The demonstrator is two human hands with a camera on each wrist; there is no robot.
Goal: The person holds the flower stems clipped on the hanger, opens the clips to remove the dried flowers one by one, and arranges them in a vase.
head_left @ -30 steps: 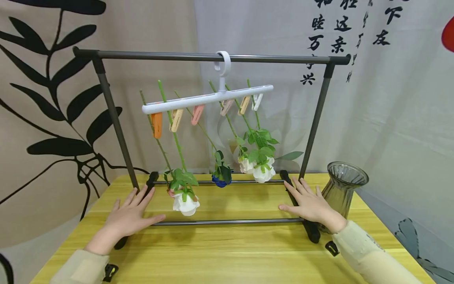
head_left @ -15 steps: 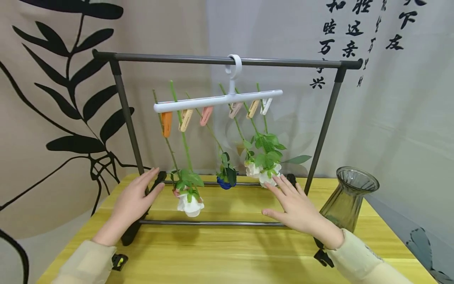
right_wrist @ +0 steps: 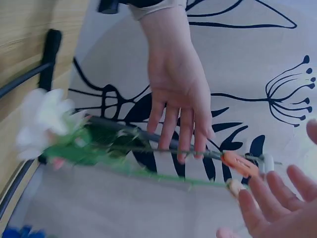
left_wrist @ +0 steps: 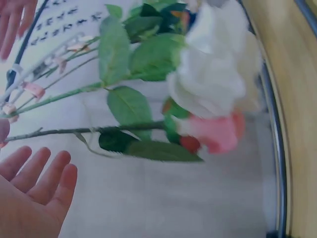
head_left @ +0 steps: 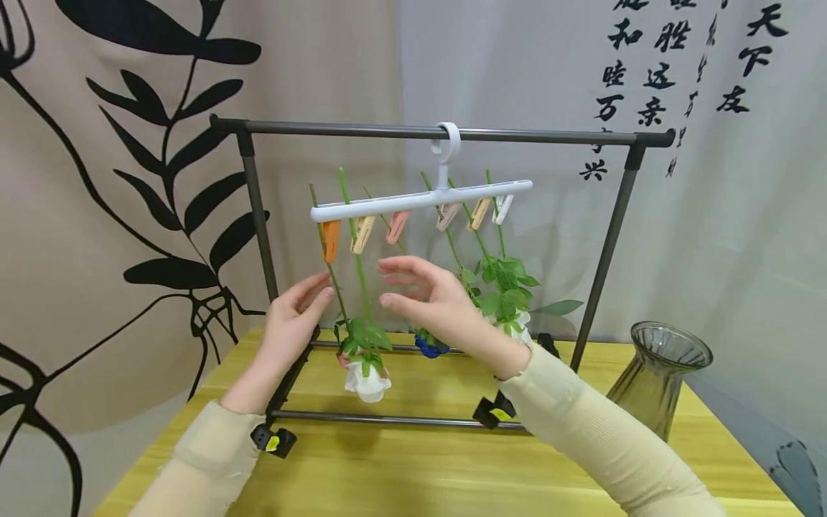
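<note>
A white hanger hangs from the rack's dark top bar, tilted lower on its left. Flowers dangle head-down from its coloured clips. Beneath the orange clip is the dark stem of a pink rose, beside a white rose on a pale clip. My left hand is right beside the dark stem, fingers extended; contact is hard to tell. To the right of these stems, my right hand is raised with relaxed, slightly bent fingers and holds nothing. It partly hides a blue flower.
Several more flowers, including a white one, hang on the hanger's right half. A ribbed glass vase stands on the wooden table at the right. The rack's lower bar crosses in front. Printed curtains form the backdrop.
Both hands have risen from the rack's side feet and come inward toward the left pair of stems. The right hand has travelled far left. The head view has shifted somewhat; the flowers still hang.
</note>
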